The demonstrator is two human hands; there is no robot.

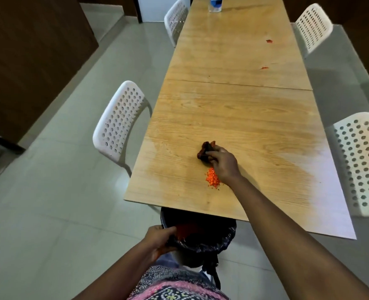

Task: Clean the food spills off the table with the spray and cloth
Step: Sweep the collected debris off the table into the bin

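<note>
My right hand (222, 163) is stretched over the long wooden table (233, 105) and grips a bunched dark red cloth (205, 150) that rests on the tabletop. A small heap of orange crumbs (212, 180) lies just below that hand, near the table's front edge. Two small red smears (269, 41) (264, 68) mark the far right part of the table. My left hand (159, 239) holds the rim of a bin lined with a black bag (203, 237), placed under the near table edge; orange bits lie inside it. A clear bottle with a blue label (216, 4) stands at the far end.
White perforated chairs stand along both sides: two on the left (118, 124) (176, 19) and two on the right (361, 163) (313, 24). Pale tiled floor surrounds the table. Dark wooden panels rise at the far left.
</note>
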